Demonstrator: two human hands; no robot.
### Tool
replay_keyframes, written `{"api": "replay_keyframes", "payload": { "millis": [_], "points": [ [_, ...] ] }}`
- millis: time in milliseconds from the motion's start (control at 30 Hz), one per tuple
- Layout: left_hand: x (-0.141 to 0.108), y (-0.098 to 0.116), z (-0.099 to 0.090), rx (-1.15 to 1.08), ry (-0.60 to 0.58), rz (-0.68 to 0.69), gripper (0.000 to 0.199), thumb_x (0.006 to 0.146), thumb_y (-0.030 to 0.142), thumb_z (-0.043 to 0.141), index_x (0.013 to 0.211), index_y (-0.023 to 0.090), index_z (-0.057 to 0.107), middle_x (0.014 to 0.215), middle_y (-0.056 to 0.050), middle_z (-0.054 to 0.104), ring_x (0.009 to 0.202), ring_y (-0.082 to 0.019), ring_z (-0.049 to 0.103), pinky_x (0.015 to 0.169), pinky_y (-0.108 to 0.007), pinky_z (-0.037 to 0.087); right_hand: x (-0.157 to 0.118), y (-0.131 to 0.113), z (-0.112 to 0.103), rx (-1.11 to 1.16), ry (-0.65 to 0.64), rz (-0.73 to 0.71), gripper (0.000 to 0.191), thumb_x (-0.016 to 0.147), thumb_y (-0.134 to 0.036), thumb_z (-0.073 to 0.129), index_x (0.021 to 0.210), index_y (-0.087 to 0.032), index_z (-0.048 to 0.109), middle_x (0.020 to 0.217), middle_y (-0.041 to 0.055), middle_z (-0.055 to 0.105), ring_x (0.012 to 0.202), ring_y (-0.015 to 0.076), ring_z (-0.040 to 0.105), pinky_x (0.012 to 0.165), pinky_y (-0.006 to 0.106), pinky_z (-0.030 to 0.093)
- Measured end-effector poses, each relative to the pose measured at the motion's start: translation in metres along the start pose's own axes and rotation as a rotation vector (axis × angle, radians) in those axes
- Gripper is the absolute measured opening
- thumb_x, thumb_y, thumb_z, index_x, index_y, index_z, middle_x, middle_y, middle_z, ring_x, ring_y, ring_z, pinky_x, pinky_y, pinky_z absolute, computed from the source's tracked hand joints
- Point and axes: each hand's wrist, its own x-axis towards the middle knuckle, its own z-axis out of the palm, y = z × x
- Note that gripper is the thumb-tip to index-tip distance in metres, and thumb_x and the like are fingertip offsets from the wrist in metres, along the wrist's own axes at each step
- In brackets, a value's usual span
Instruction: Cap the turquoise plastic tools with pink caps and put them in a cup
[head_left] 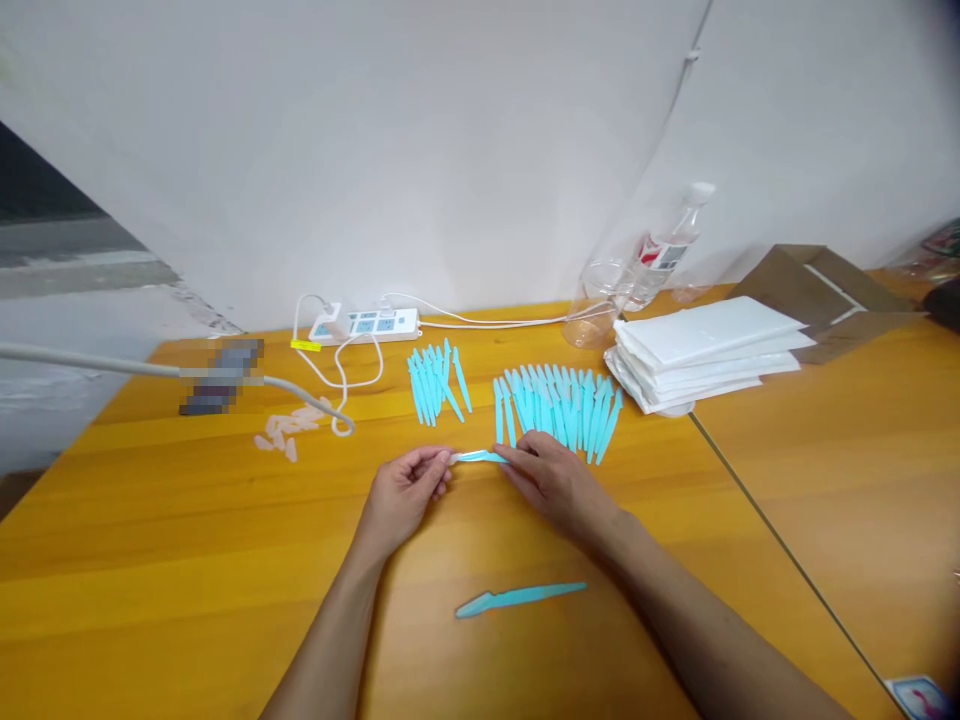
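Observation:
A turquoise eyebrow razor (pixel 480 456) lies level between my two hands, above the wooden table. My left hand (pixel 405 492) pinches its blade end, where a pale cover seems to sit. The fingers of my right hand (pixel 556 482) are closed on the handle, hiding part of it. Closer to me, a single eyebrow razor (pixel 521 597) rests flat on the table. Just beyond my right hand is a wide row of eyebrow razors (pixel 559 400), and a smaller bunch of them (pixel 431 385) lies to its left. Several pale pink see-through caps (pixel 289 425) are scattered left of my left hand.
Along the wall runs a white power strip (pixel 367 325) with looping cables. A blurred-out dark object (pixel 221 377) lies at left. Back right stand a clear plastic cup (pixel 592 305), a bottle (pixel 667 250), stacked white packets (pixel 705 345) and an open cardboard box (pixel 817 300).

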Motion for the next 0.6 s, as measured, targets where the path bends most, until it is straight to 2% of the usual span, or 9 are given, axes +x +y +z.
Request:
{"api": "replay_keyframes", "payload": {
  "millis": [200, 267, 333, 400, 500, 600],
  "points": [
    [-0.004, 0.005, 0.020, -0.011, -0.061, -0.044, 0.038, 0.084, 0.049, 0.066, 0.094, 0.013, 0.070, 0.071, -0.002, 0.066, 0.058, -0.009, 0.056, 0.055, -0.021, 0.044, 0.001, -0.014, 0.006, -0.014, -0.014, -0.017, 0.030, 0.100, -0.027, 0.044, 0.119, -0.020, 0.067, 0.087, 0.0085, 0.062, 0.081, 0.0181, 0.057, 0.073, 0.029, 0.048],
    [-0.004, 0.006, 0.024, -0.046, -0.044, -0.043, 0.040, 0.084, 0.049, 0.065, 0.102, 0.013, 0.067, 0.072, -0.002, 0.066, 0.058, -0.009, 0.056, 0.055, -0.021, 0.045, 0.002, -0.016, 0.005, -0.022, -0.007, 0.017, 0.030, 0.100, -0.027, 0.044, 0.119, -0.020, 0.067, 0.089, 0.0089, 0.063, 0.082, 0.0183, 0.058, 0.074, 0.028, 0.048],
    [-0.003, 0.006, 0.025, -0.082, -0.026, -0.019, 0.049, 0.086, 0.049, 0.064, 0.121, 0.014, 0.060, 0.077, -0.003, 0.068, 0.058, -0.009, 0.056, 0.055, -0.022, 0.045, 0.003, -0.010, 0.000, -0.079, 0.042, 0.147, 0.030, 0.099, -0.027, 0.046, 0.116, -0.018, 0.069, 0.089, 0.0093, 0.065, 0.083, 0.0190, 0.059, 0.075, 0.028, 0.047],
    [-0.002, 0.005, 0.023, -0.094, -0.010, 0.017, 0.058, 0.087, 0.048, 0.063, 0.134, 0.016, 0.049, 0.084, -0.003, 0.070, 0.058, -0.009, 0.056, 0.056, -0.022, 0.045, 0.005, 0.002, -0.011, -0.184, 0.102, 0.364, 0.031, 0.098, -0.030, 0.047, 0.111, -0.016, 0.072, 0.091, 0.0107, 0.068, 0.085, 0.0202, 0.061, 0.077, 0.029, 0.045],
    [-0.001, 0.004, 0.019, -0.075, -0.004, 0.042, 0.058, 0.087, 0.048, 0.062, 0.133, 0.015, 0.048, 0.087, -0.003, 0.069, 0.060, -0.009, 0.055, 0.056, -0.022, 0.045, 0.007, 0.023, -0.029, -0.308, 0.110, 0.677, 0.037, 0.096, -0.036, 0.049, 0.109, -0.012, 0.074, 0.095, 0.0134, 0.072, 0.087, 0.0232, 0.065, 0.078, 0.030, 0.044],
    [-0.001, 0.005, 0.018, -0.053, -0.022, 0.038, 0.057, 0.087, 0.048, 0.062, 0.131, 0.015, 0.050, 0.085, -0.003, 0.067, 0.061, -0.009, 0.055, 0.057, -0.022, 0.045, 0.010, 0.038, -0.039, -0.315, 0.039, 0.838, 0.042, 0.094, -0.042, 0.050, 0.112, -0.013, 0.074, 0.091, 0.0131, 0.075, 0.087, 0.0266, 0.068, 0.075, 0.032, 0.043]
  ]
}}
